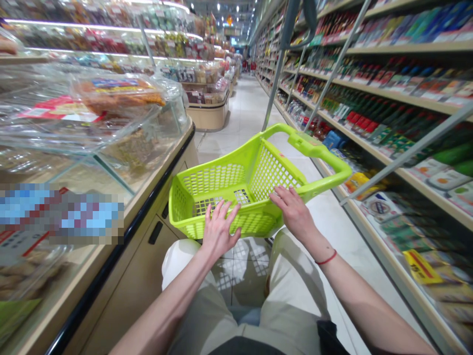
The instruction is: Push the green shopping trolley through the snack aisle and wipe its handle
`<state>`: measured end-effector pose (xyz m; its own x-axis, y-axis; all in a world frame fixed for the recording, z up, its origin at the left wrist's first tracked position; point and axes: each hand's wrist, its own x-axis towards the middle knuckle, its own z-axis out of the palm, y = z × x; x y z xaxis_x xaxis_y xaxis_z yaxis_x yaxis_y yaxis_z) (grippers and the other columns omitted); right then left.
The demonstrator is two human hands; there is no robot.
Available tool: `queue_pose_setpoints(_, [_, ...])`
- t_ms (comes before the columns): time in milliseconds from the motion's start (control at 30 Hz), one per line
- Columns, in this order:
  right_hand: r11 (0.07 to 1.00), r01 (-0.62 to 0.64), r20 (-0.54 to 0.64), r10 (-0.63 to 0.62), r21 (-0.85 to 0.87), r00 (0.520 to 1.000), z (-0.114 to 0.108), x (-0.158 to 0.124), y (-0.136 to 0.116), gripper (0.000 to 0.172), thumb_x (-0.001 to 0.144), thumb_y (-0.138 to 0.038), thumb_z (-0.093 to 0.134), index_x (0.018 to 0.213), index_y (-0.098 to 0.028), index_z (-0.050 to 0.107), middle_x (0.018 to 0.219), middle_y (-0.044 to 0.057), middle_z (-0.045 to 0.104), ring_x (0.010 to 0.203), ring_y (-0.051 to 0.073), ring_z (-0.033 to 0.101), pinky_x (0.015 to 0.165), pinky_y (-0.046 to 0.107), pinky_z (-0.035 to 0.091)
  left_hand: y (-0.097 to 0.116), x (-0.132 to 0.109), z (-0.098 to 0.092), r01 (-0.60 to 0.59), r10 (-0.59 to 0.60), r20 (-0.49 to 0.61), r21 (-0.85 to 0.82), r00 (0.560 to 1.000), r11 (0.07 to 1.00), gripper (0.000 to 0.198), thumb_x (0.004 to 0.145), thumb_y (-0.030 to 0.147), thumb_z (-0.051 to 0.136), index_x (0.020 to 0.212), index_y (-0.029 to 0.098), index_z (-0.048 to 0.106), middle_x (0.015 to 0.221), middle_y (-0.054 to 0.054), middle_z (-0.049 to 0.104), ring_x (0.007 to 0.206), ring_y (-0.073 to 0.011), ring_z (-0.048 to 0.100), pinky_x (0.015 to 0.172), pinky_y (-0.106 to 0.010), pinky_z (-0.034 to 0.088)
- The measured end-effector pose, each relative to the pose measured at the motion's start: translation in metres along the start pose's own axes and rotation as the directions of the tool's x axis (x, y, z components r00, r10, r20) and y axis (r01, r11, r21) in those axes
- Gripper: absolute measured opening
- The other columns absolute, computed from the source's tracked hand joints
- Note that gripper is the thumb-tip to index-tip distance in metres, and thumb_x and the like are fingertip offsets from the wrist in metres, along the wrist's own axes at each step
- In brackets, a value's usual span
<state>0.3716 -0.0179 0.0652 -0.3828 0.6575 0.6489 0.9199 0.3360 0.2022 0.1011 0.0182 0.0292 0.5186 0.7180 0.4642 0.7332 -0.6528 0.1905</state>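
Observation:
A lime-green shopping basket [218, 178] with perforated sides and a long pull handle [314, 148] stands in front of my knees. Nothing shows inside it, though the near wall hides part of its floor. My left hand [219, 228] lies over the near rim, fingers spread and pointing into the basket. Farther right, my right hand [293, 209] rests on the same rim by the handle's base, its fingers stretched out and slightly apart. Neither hand wraps round the rim. A red cord bracelet [326, 257] circles my right wrist.
At left stands a display counter [148, 190] with a black edge, holding packaged food [118, 93] behind glass dividers. Shelves [402, 93] of boxed and bottled goods line the right, with slanting metal poles. A tiled aisle [246, 98] runs ahead between them.

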Motion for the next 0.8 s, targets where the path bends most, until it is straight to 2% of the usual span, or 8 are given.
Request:
queue_pose_setpoints(67, [1.000,0.014,0.026,-0.014,0.006,1.000,-0.004,0.000,0.002,0.042,0.092,0.000,0.038,0.125,-0.011,0.061,0.135,0.019,0.061,0.132,0.026,0.054,0.114,0.051,0.041,0.000,0.000,0.000,0.004,-0.004,-0.003,0.004,1.000,1.000,0.064,0.085,0.036,0.061,0.146,0.028,0.045,0.145,-0.010,0.052,0.143,-0.0317,0.036,0.122,-0.057,0.010])
queue_pose_setpoints(167, [1.000,0.016,0.066,-0.016,0.012,0.998,-0.018,-0.004,0.018,0.045,0.090,0.001,0.039,0.128,-0.013,0.059,0.138,0.019,0.060,0.133,0.027,0.052,0.115,0.053,0.039,0.000,0.000,0.000,0.005,-0.005,-0.002,0.012,1.000,1.000,0.062,0.086,0.035,0.060,0.146,0.028,0.045,0.145,-0.009,0.052,0.144,-0.0312,0.036,0.122,-0.056,0.010])
queue_pose_setpoints(300, [0.996,-0.085,0.063,0.087,-0.026,0.994,-0.039,-0.015,0.046,0.050,0.086,0.001,0.044,0.131,-0.016,0.057,0.145,0.020,0.053,0.136,0.030,0.049,0.114,0.061,0.035,0.000,0.000,0.001,0.004,-0.004,-0.004,0.015,1.000,1.000,0.061,0.087,0.035,0.059,0.146,0.028,0.044,0.146,-0.009,0.052,0.144,-0.0306,0.035,0.122,-0.056,0.010])
queue_pose_setpoints(400, [0.988,-0.149,0.046,0.151,-0.046,0.987,-0.042,-0.020,0.053,0.055,0.083,0.003,0.047,0.133,-0.018,0.055,0.150,0.020,0.046,0.138,0.032,0.046,0.113,0.062,0.037,0.000,0.000,0.001,0.002,-0.002,-0.005,0.018,1.000,1.000,0.061,0.088,0.035,0.059,0.146,0.028,0.045,0.145,-0.009,0.052,0.144,-0.0309,0.036,0.121,-0.056,0.012])
queue_pose_setpoints(600, [0.993,-0.106,0.000,0.106,-0.045,0.994,-0.020,-0.012,0.029,0.045,0.090,-0.001,0.041,0.128,-0.016,0.058,0.136,0.018,0.060,0.136,0.028,0.049,0.113,0.055,0.040,0.001,0.000,0.000,0.000,0.000,0.001,0.013,1.000,1.000,0.061,0.088,0.036,0.058,0.147,0.028,0.044,0.145,-0.009,0.053,0.144,-0.0311,0.036,0.122,-0.056,0.011])
queue_pose_setpoints(800, [0.999,-0.038,0.054,0.038,0.016,0.998,0.001,-0.002,-0.003,0.043,0.093,-0.004,0.039,0.129,-0.015,0.060,0.137,0.019,0.060,0.135,0.027,0.050,0.113,0.053,0.041,-0.001,-0.001,0.001,-0.008,0.008,-0.001,0.010,1.000,1.000,0.062,0.087,0.035,0.058,0.147,0.027,0.044,0.146,-0.010,0.052,0.143,-0.0318,0.036,0.122,-0.057,0.011])
